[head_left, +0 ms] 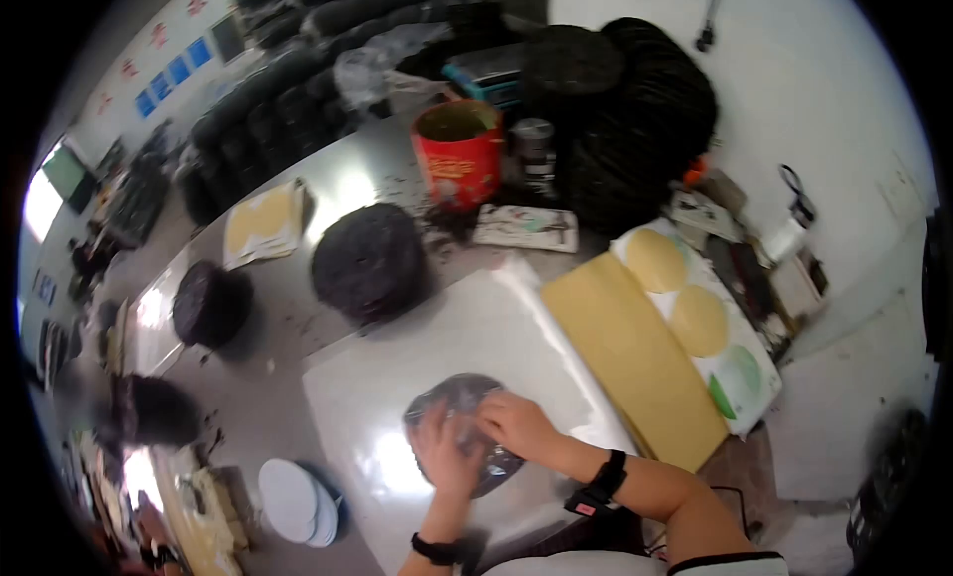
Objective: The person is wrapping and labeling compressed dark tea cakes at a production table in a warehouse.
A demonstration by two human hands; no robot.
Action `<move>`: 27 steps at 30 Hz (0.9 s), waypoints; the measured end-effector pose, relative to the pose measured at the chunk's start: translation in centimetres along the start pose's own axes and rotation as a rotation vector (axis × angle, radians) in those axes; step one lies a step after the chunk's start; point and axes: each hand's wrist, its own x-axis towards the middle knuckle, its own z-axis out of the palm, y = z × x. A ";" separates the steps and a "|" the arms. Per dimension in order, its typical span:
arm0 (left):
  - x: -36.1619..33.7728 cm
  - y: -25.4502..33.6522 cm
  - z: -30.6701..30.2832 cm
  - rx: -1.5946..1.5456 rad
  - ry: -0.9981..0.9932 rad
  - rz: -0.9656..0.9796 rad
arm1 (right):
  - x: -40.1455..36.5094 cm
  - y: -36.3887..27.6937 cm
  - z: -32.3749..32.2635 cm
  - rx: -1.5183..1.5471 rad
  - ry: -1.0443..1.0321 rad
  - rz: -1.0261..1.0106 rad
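Observation:
A flat, dark round cake [467, 387] with a shiny, film-like plastic surface lies on a white sheet [367, 377] in front of me. My left hand [444, 452] rests on its left part with the fingers stretched out over it. From the right, my right hand [518, 425] reaches over the cake, its fingers bent and pinched at the shiny plastic film. Both hands partly hide the cake, and the exact fingertip contact is blurred.
Dark compressed lumps [369, 263] stand on the metal table [268, 397]. White discs [298, 502] lie at lower left. A red tin [457, 154] stands at the back. To the right are a tan board [635, 358] and a white panel with round yellow pieces [698, 321].

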 end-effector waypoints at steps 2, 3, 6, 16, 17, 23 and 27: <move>0.1 0.3 -0.4 -0.018 -0.013 -0.004 | -1.8 0.4 -2.9 0.041 0.063 0.017; 0.1 0.3 -0.1 0.000 0.010 0.011 | -2.5 0.6 -5.6 -0.026 0.120 -0.034; -0.1 0.3 0.0 -0.014 0.025 0.018 | -13.0 4.4 -16.0 -0.409 0.395 0.220; -0.4 -0.7 0.3 0.028 -0.005 0.046 | -25.4 9.3 -21.1 -1.009 0.463 0.361; -0.4 -0.6 0.3 0.027 -0.003 0.047 | -25.5 9.3 -21.0 -0.979 0.498 0.360; -0.4 -0.5 0.4 -0.014 0.039 0.045 | -24.9 7.4 -24.4 -0.319 0.722 0.700; -0.1 0.5 -0.3 -0.021 0.032 0.037 | -20.6 -0.1 -36.2 -0.271 1.267 0.287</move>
